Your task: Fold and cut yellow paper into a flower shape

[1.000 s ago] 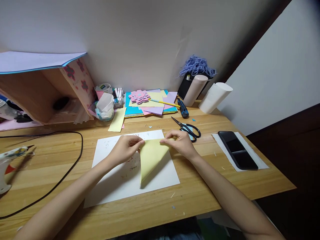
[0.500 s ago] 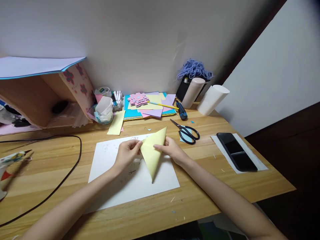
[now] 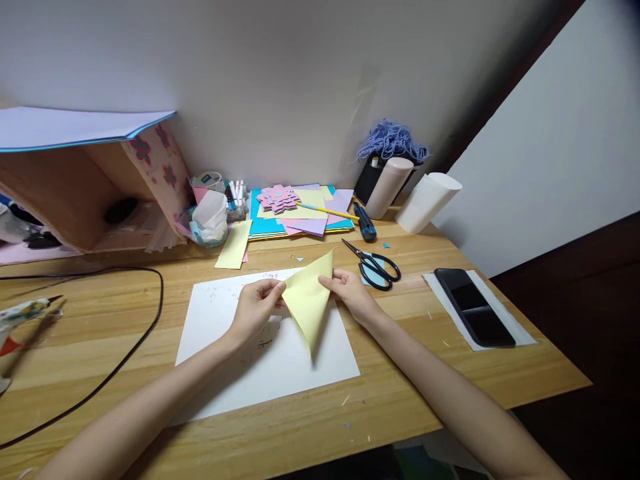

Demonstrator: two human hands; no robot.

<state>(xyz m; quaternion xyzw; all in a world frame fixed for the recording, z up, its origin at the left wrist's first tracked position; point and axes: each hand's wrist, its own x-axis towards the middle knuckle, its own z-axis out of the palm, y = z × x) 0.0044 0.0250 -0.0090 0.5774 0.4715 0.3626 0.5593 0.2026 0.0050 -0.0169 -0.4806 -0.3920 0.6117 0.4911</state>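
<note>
A sheet of yellow paper (image 3: 309, 303), folded or turned into a diamond-like shape, is held up between both hands. My left hand (image 3: 257, 307) pinches its left corner between thumb and fingers. On the other side, my right hand (image 3: 350, 293) grips the right edge, thumb on the front and fingers behind. One corner points down and another points up and to the right. Under it lies a white sheet (image 3: 215, 373) with small marks on it. Black-handled scissors (image 3: 377, 270) rest on a light blue paper piece, just beyond my right hand.
A black phone (image 3: 475, 308) lies on white paper at right. Behind are stacked coloured papers with a pink paper flower (image 3: 279, 198), a pencil (image 3: 327, 211), a utility knife (image 3: 366, 223) and a white roll (image 3: 429, 202). A glue gun (image 3: 20, 317), its cable (image 3: 159, 313) and an open box (image 3: 155, 173) are at left.
The yellow paper has turned, so one corner now points up and right. My right hand shifted lower on its edge, then slightly up again. My left hand keeps its pinch.
</note>
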